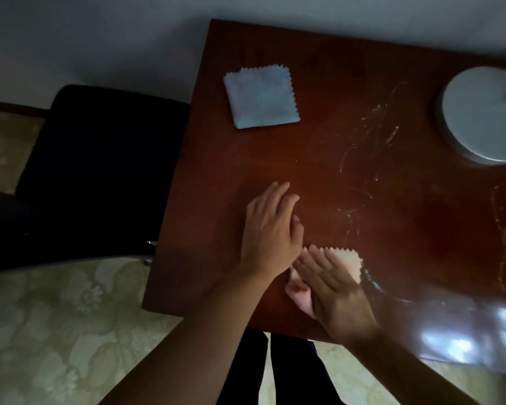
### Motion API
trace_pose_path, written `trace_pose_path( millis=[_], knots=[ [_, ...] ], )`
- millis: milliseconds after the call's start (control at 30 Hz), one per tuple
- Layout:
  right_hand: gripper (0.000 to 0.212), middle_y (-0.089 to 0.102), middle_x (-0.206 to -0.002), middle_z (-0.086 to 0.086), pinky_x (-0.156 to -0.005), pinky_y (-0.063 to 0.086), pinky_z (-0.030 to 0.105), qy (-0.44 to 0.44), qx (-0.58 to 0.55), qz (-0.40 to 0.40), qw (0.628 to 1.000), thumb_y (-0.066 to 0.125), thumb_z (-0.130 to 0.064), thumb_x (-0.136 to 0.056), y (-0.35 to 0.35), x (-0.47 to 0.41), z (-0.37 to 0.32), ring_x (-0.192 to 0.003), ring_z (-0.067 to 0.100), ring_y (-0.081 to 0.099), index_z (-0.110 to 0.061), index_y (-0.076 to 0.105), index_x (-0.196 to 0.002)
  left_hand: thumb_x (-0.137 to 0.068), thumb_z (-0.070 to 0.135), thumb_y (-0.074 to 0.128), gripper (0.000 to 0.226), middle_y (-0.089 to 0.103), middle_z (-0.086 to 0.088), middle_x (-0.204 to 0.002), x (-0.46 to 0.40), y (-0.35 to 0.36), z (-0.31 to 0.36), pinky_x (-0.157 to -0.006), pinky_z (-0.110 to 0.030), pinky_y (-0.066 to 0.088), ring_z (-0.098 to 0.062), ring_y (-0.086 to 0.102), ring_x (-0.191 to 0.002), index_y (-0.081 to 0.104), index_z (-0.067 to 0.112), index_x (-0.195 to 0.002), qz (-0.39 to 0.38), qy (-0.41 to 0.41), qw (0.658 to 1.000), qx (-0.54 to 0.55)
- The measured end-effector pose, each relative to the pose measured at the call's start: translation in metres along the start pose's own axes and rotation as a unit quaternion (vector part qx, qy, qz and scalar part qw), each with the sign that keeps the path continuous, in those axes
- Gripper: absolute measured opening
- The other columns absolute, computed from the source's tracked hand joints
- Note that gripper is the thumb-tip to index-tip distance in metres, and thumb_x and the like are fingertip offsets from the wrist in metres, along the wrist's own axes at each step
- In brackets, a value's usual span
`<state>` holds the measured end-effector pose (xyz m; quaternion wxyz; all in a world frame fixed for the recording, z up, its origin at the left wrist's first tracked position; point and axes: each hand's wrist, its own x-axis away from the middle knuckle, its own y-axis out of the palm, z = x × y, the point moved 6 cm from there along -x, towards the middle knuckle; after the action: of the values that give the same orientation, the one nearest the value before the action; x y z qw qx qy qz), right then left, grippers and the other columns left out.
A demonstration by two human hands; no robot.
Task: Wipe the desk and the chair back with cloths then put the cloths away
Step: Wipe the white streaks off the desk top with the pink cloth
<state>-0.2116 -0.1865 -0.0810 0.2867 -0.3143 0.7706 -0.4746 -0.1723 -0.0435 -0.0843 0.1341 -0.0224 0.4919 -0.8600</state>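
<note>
The pink cloth (345,260) is pressed flat on the desk (362,185) at 6 o'clock by the straight-fingered right hand (333,293), the left hand (270,229) resting spread beside it; desk wiping seems underway, and a sweep toward the 2 o'clock smears is called for.

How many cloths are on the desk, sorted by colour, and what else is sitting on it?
Folded pale blue cloth with zigzag edges, lying untouched near the desk's far left corner: 1
Pale pink cloth with zigzag edges, under the flat right hand: 1
Round grey metal disc-shaped base, at the far right: 1
Total: 3 things on the dark red-brown wooden desk
</note>
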Motion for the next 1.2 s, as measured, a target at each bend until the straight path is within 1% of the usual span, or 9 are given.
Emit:
trace_pose_path(
  millis=[133,300,433,500,633,767,967,1100,1200],
  knots=[
    [0.046,0.058,-0.133,0.012,-0.111,0.036,0.042,-0.033,0.024,-0.010,0.999,0.035,-0.040,-0.105,-0.020,-0.006,0.038,-0.127,0.026,0.053,-0.006,0.058,-0.127,-0.092,0.030,0.051,0.044,0.045,-0.005,-0.152,0.009,0.018,0.002,-0.119,-0.042,0.025,-0.020,0.030,-0.147,0.057,0.016,-0.133,-0.029,-0.011,0.999,-0.011],
    [0.053,0.050,-0.142,0.014,-0.116,0.029,0.044,0.141,0.033,0.016,0.989,0.022,-0.025,-0.097,-0.039,-0.089,0.130,-0.136,0.031,0.041,-0.007,0.051,-0.138,-0.090,0.033,0.051,0.048,0.046,-0.007,-0.151,0.007,0.019,0.004,-0.120,-0.040,0.021,-0.022,0.032,-0.146,0.057,0.014,-0.133,-0.023,-0.007,0.999,-0.035],
    [0.061,0.050,-0.140,0.019,-0.116,0.026,0.042,0.174,0.024,0.038,0.984,0.022,-0.042,-0.102,-0.034,-0.106,0.118,-0.136,0.032,0.041,-0.001,0.053,-0.136,-0.090,0.035,0.051,0.049,0.047,-0.007,-0.150,0.008,0.019,0.004,-0.120,-0.040,0.019,-0.022,0.033,-0.146,0.057,0.014,-0.133,-0.024,-0.007,0.999,-0.039],
    [0.061,0.053,-0.138,0.017,-0.115,0.030,0.043,0.162,-0.001,0.039,0.986,0.025,-0.045,-0.104,-0.024,-0.068,0.082,-0.134,0.029,0.043,-0.001,0.057,-0.132,-0.091,0.037,0.049,0.049,0.046,-0.007,-0.151,0.009,0.020,0.003,-0.120,-0.038,0.016,-0.023,0.032,-0.146,0.056,0.015,-0.134,-0.030,-0.008,0.998,-0.051],
    [0.041,0.057,-0.136,0.009,-0.108,0.041,0.047,0.074,0.013,0.043,0.996,0.069,-0.025,-0.091,-0.005,0.017,0.025,-0.132,0.025,0.049,-0.006,0.063,-0.126,-0.091,0.038,0.047,0.050,0.045,-0.006,-0.152,0.008,0.020,0.004,-0.120,-0.041,0.018,-0.022,0.030,-0.147,0.056,0.015,-0.135,-0.036,-0.016,0.998,-0.053],
    [0.046,0.055,-0.137,0.010,-0.108,0.040,0.045,-0.020,0.021,-0.002,1.000,0.059,-0.036,-0.096,-0.012,0.016,0.045,-0.131,0.025,0.049,-0.009,0.057,-0.133,-0.091,0.037,0.048,0.050,0.044,-0.006,-0.153,0.007,0.020,0.005,-0.121,-0.039,0.015,-0.021,0.029,-0.148,0.055,0.015,-0.136,-0.040,-0.014,0.997,-0.057],
    [0.070,0.046,-0.144,0.020,-0.111,0.034,0.053,0.239,0.037,0.074,0.967,0.024,-0.055,-0.097,-0.062,-0.071,0.164,-0.137,0.038,0.039,-0.006,0.049,-0.139,-0.091,0.037,0.049,0.050,0.046,-0.007,-0.151,0.007,0.019,0.005,-0.120,-0.039,0.016,-0.023,0.031,-0.146,0.055,0.016,-0.136,-0.029,-0.009,0.998,-0.061],
    [0.077,0.053,-0.137,0.025,-0.115,0.028,0.041,0.219,0.021,0.082,0.972,0.016,-0.057,-0.100,-0.043,-0.066,0.118,-0.132,0.039,0.045,0.001,0.055,-0.133,-0.090,0.036,0.052,0.049,0.046,-0.008,-0.151,0.008,0.019,0.005,-0.120,-0.039,0.016,-0.024,0.033,-0.145,0.056,0.015,-0.135,-0.024,-0.005,0.997,-0.067],
    [0.048,0.059,-0.131,0.016,-0.115,0.031,0.037,0.152,0.008,0.063,0.986,0.040,-0.037,-0.103,-0.013,0.000,0.035,-0.128,0.031,0.051,0.000,0.063,-0.124,-0.090,0.036,0.051,0.050,0.046,-0.008,-0.151,0.008,0.019,0.005,-0.120,-0.039,0.016,-0.024,0.033,-0.146,0.056,0.014,-0.134,-0.022,-0.006,0.998,-0.058]
  ],
)
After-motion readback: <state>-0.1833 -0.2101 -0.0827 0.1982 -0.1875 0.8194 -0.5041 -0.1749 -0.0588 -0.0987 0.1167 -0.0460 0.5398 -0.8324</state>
